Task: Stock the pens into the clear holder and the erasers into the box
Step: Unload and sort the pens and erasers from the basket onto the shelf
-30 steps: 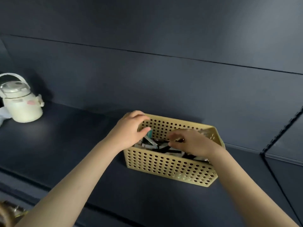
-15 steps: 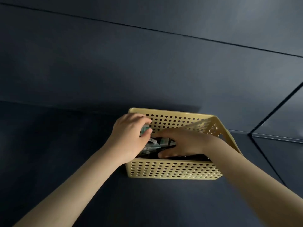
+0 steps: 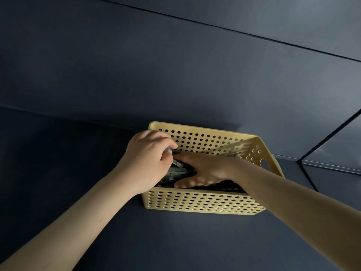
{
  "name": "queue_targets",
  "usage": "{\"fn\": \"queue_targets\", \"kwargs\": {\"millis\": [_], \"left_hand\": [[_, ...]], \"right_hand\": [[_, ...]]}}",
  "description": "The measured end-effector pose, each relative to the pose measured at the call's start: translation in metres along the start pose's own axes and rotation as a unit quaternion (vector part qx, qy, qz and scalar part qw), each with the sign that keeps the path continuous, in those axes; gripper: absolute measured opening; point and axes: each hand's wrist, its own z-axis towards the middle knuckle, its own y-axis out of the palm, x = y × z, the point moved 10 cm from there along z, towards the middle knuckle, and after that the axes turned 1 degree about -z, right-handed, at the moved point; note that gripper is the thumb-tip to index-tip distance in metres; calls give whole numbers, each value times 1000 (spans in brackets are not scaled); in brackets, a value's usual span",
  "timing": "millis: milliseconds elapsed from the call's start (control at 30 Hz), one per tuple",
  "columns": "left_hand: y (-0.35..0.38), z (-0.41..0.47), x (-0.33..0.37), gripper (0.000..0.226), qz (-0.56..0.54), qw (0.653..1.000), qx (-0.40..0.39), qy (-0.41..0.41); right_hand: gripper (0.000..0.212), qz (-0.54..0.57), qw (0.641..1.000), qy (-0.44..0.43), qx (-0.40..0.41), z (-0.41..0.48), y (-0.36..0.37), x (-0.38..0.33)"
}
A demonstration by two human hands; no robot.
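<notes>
Both hands are inside a yellow perforated box (image 3: 195,201) that stands on a dark shelf (image 3: 74,182), its far side close against the dark back panel (image 3: 175,75).

Left hand (image 3: 148,161): it reaches over the box's left end. The fingers are curled together, and thumb and forefinger pinch a small teal piece (image 3: 168,150). Only a sliver of that piece shows between the fingertips, so what it is cannot be told.

Right hand (image 3: 205,169): it lies low in the box, palm down. The fingers are straight and spread, pressing on the contents. The forefinger stretches toward the left hand and its tip is lost behind that hand. The remaining fingers are not clearly separable in the shadow. Whether anything sits under the palm cannot be told.

Erasers (image 3: 175,171): a loose heap of small dark and pale blocks lies on the box floor, between and beneath the two hands. Much of the heap is covered by the hands and by the near wall. Labels are unreadable in the dim light, and no count is possible.

The right forearm crosses the box's near right corner and hides that part of the rim. An oval handle opening shows in the right end wall.
</notes>
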Motion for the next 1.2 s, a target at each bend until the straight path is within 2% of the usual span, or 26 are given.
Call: {"fn": "queue_targets", "kwargs": {"millis": [600,800,967,1067,1200], "left_hand": [[4,1,-5,29,24,1000,0,-17],[5,3,-6,28,32,999,2,-16],[3,3,-5,29,31,999,4,-14],[4,3,-5,32,30,999,2,-17],[5,3,-4,44,30,999,-1,-18]], "right_hand": [[92,-22,1000,18,0,4,3,4],[64,57,998,-6,5,1,3,-4],[66,56,998,-12,-5,-1,2,-5],[75,44,999,-17,-15,-1,4,-6],[58,48,999,-24,-6,2,5,-8]]}}
